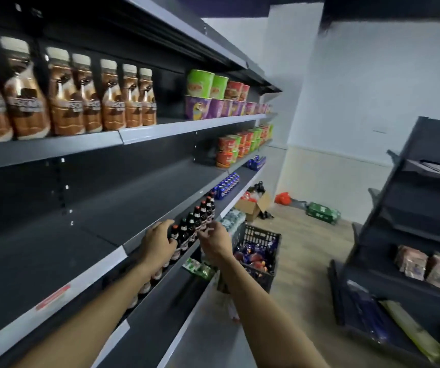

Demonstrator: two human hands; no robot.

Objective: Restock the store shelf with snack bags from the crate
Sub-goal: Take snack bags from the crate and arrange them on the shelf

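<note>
A black plastic crate (262,239) stands on the floor by the shelf unit, with blue and red snack bags (250,257) inside. Both my arms reach to a row of dark bottles (200,216) on a lower shelf, left of the crate. My left hand (159,244) curls round the neck of one bottle in the row. My right hand (215,239) has bent fingers pinching a bottle a little further along. Neither hand holds a snack bag. The wide grey shelf (102,208) above the bottles is bare.
Brown drink bottles (62,96) and cup noodles (213,96) fill the upper shelf. Green packets (197,268) lie on the shelf under the bottles. An open cardboard box (253,207) and a green pack (322,212) sit on the floor. A second dark shelf unit (413,235) stands right.
</note>
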